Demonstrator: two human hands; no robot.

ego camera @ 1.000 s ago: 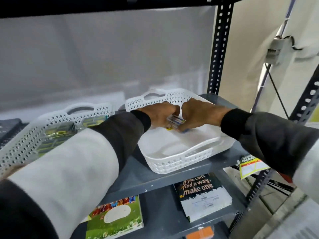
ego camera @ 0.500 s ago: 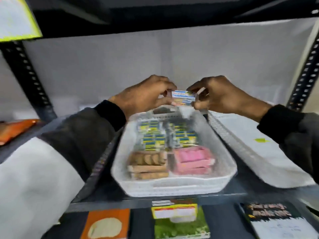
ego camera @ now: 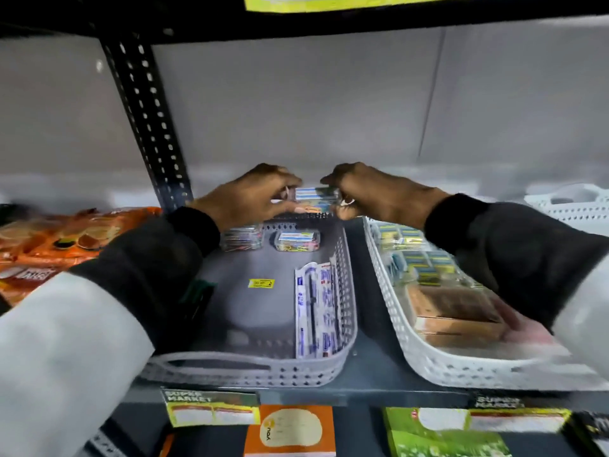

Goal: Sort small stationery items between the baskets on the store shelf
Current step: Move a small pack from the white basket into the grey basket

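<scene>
Now your left hand (ego camera: 253,196) and right hand (ego camera: 369,192) pinched the small box (ego camera: 317,200) by its two ends, above the far edge of the grey basket (ego camera: 250,374). Half a second before, you held it over the white basket (ego camera: 438,371), so the transfer was almost finished. Two similar boxes (ego camera: 270,237) already lay there.

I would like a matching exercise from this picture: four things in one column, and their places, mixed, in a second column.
Things:
1. small box
2. yellow sticker
3. pen packs
4. brown packs

Places:
A. in the white basket
B. between left hand and right hand
C. along the grey basket's right wall
D. on the grey basket's floor

Pairs: 1-B, 2-D, 3-C, 4-A
</scene>
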